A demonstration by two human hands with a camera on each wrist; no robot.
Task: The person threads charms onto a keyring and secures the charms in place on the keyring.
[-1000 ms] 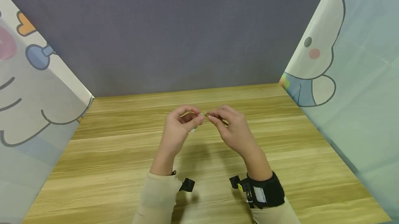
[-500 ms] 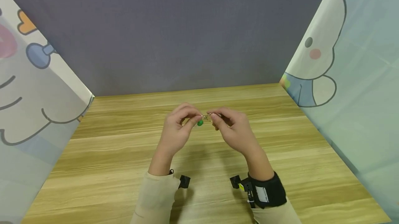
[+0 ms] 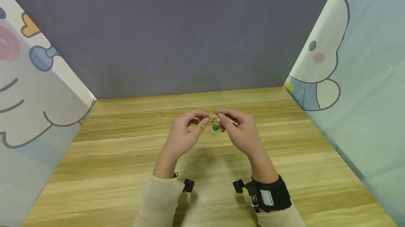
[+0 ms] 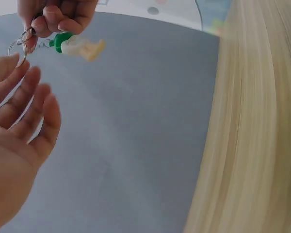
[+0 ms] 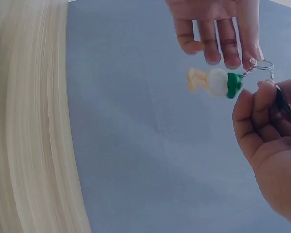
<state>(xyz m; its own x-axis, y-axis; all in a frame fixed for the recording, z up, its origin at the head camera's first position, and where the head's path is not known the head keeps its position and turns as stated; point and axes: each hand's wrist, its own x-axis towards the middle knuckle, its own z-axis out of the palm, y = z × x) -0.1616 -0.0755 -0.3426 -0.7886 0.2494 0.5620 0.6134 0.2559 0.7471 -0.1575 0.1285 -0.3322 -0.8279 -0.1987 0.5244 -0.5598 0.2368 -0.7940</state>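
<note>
A keychain charm (image 3: pixel 215 127) hangs between the two hands above the table; in the right wrist view the charm (image 5: pixel 218 82) shows a green top, a white body and a peach-coloured end. A short chain joins it to a metal key ring (image 4: pixel 25 50). My left hand (image 3: pixel 181 137) pinches the ring between thumb and index finger, the other fingers spread loosely. My right hand (image 3: pixel 242 132) grips a slim dark piece with a shiny edge (image 5: pixel 286 107), linked to the ring; its kind cannot be told, since the fingers cover much of it.
Below the hands lies a wood-grain table (image 3: pixel 120 170). A dark grey panel (image 3: pixel 190 37) stands along its back edge. Cartoon-printed panels flank it on the left (image 3: pixel 47 97) and right (image 3: pixel 364 97). A black camera mount (image 3: pixel 269 193) is strapped to the right wrist.
The green charm has swung out from behind the left fingers to the right and hangs between the hands. Both hands have shifted slightly, and the ring has turned between the fingers.
</note>
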